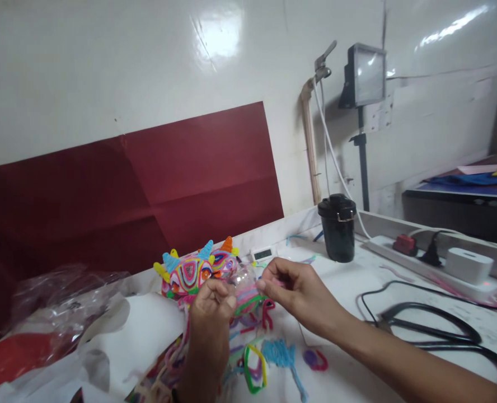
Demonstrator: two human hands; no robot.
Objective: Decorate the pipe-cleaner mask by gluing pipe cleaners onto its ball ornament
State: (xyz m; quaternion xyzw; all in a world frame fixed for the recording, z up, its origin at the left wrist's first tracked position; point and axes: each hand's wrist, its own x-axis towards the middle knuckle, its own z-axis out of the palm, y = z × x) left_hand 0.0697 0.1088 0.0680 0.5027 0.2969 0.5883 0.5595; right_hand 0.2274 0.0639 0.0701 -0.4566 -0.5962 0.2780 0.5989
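Observation:
My left hand (213, 305) is raised over the table with its fingers curled together. My right hand (292, 284) faces it, thumb and fingertips pinched. What either pinch holds is too small and blurred to make out. Between the hands shows a clear plastic dome (244, 276), with a striped pink and green fuzzy piece (251, 298) just under it. Behind my left hand sits a colourful animal head of fuzzy chenille stems (188, 272) with blue horns. A second such head (224, 262) with an orange horn is partly hidden behind it.
Chenille pieces, including a green-and-yellow-edged shape (255, 369) and a blue bundle (279, 354), lie below my hands. Clear plastic wrap (64, 296) is at left. A black lidded cup (338, 228), a power strip (437, 268) and black-handled scissors (433, 322) are at right.

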